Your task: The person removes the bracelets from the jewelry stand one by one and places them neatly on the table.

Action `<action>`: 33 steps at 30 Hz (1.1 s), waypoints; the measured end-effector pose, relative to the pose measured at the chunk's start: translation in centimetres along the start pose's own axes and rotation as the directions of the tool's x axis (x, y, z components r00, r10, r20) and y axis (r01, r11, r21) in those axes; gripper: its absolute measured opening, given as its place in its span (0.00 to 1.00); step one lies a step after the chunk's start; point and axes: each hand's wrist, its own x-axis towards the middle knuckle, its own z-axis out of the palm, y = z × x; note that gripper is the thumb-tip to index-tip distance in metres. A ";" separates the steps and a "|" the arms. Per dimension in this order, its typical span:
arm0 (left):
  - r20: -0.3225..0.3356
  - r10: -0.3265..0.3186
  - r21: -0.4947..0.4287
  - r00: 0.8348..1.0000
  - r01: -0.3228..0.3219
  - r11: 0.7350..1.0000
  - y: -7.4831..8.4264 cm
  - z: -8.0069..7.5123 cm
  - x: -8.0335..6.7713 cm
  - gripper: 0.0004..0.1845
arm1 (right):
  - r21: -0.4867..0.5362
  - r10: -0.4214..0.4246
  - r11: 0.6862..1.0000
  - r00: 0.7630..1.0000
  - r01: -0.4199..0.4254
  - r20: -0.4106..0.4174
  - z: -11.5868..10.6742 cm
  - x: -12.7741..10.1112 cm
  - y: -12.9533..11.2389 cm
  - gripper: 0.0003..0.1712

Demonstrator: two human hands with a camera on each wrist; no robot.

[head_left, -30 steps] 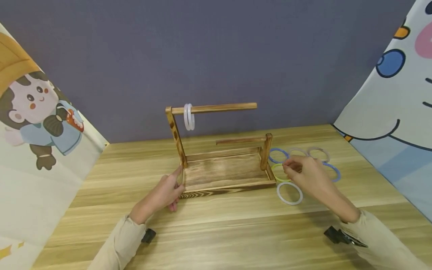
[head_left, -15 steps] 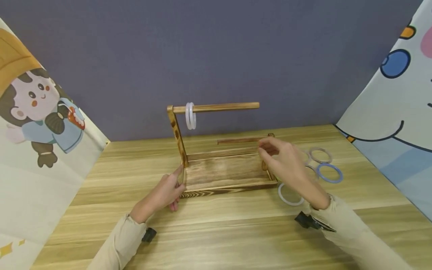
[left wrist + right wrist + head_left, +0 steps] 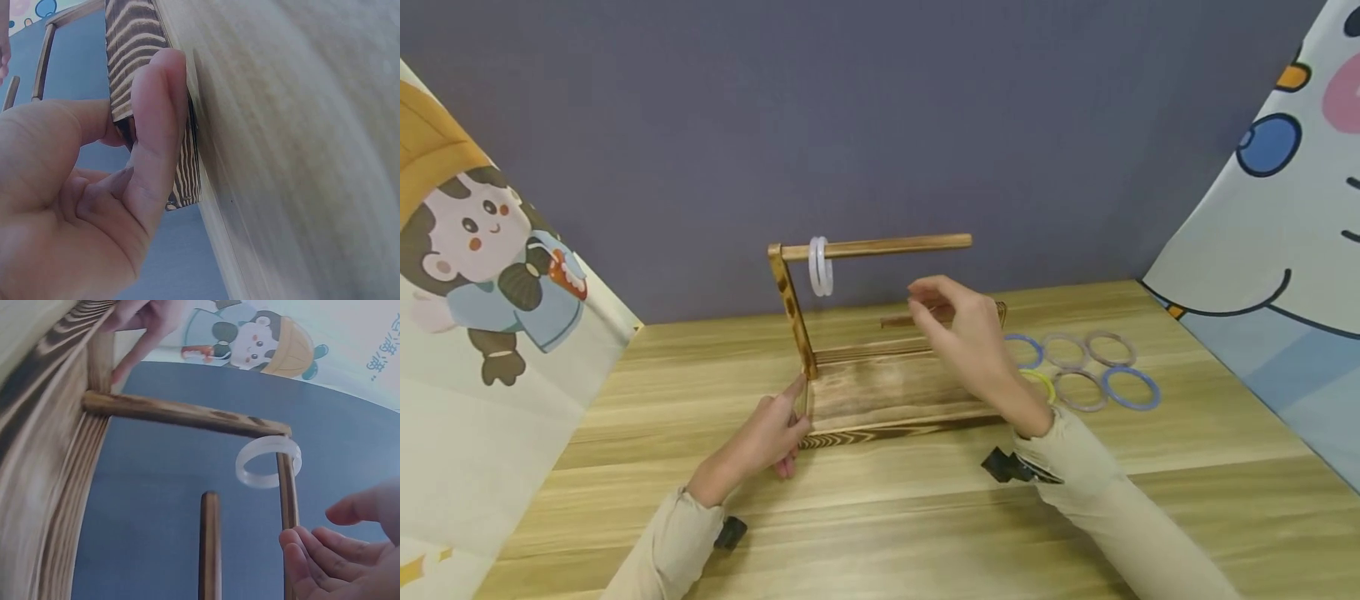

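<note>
A burnt-wood stand (image 3: 887,387) sits mid-table with a tall post at its left. Two white rings (image 3: 819,265) hang on its upper rod (image 3: 887,245). My left hand (image 3: 775,429) pinches the stand's front-left corner; the left wrist view shows the thumb (image 3: 156,112) pressed on the striped edge (image 3: 131,37). My right hand (image 3: 928,304) hovers above the tray in front of the lower rod (image 3: 898,320), fingers curled toward the thumb. In the right wrist view the fingers (image 3: 306,547) look bare, with the white rings (image 3: 267,462) beyond. I cannot tell whether a ring is pinched.
Several loose rings lie on the table right of the stand, among them a blue one (image 3: 1129,388), a yellow one (image 3: 1039,380) and grey ones (image 3: 1108,347). Cartoon-print cloths (image 3: 482,275) hang on both sides, with a grey wall behind. Bare wooden tabletop (image 3: 880,517) lies in front.
My right hand left the loose rings, rose and moved left over the tray toward the rods. The left hand has kept its hold on the stand's corner.
</note>
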 end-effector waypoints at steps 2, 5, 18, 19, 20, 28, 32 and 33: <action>0.000 -0.004 -0.004 1.000 0.004 1.000 0.1 0.0 -0.1 0.41 | 0.015 0.005 1.000 1.000 -0.005 -0.005 0.6 0.6 -0.3 0.11; 0.005 -0.011 -0.003 1.000 0.011 1.000 0.2 0.0 -0.1 0.41 | 0.029 0.010 1.000 1.000 -0.009 -0.023 1.5 1.4 -0.8 0.11; 0.002 -0.032 -0.004 0.999 0.032 0.999 0.3 -0.1 -0.2 0.40 | 0.135 0.018 0.991 1.000 -0.019 0.008 5.4 3.1 -2.9 0.12; -0.001 -0.035 -0.005 0.999 0.035 0.999 0.3 -0.1 -0.2 0.40 | 0.139 0.018 0.990 1.000 -0.020 0.016 5.6 3.2 -3.0 0.12; -0.003 -0.037 -0.005 0.999 0.037 0.999 0.2 -0.2 -0.3 0.41 | 0.139 0.020 0.990 0.999 -0.024 0.025 5.9 3.3 -3.1 0.12; -0.017 -0.030 0.005 0.999 0.030 1.000 0.1 -0.4 -0.4 0.41 | 0.170 0.086 0.979 0.985 -0.111 0.147 7.3 3.3 -3.4 0.20; -0.013 -0.015 0.006 1.000 0.015 1.000 0.1 -0.2 -0.2 0.42 | 0.179 0.085 0.977 0.979 -0.118 0.184 7.6 2.9 -3.0 0.24; -0.012 -0.014 0.004 1.000 0.014 1.000 0.2 -0.2 -0.2 0.42 | 0.190 0.077 0.975 0.979 -0.113 0.188 7.7 2.8 -2.9 0.25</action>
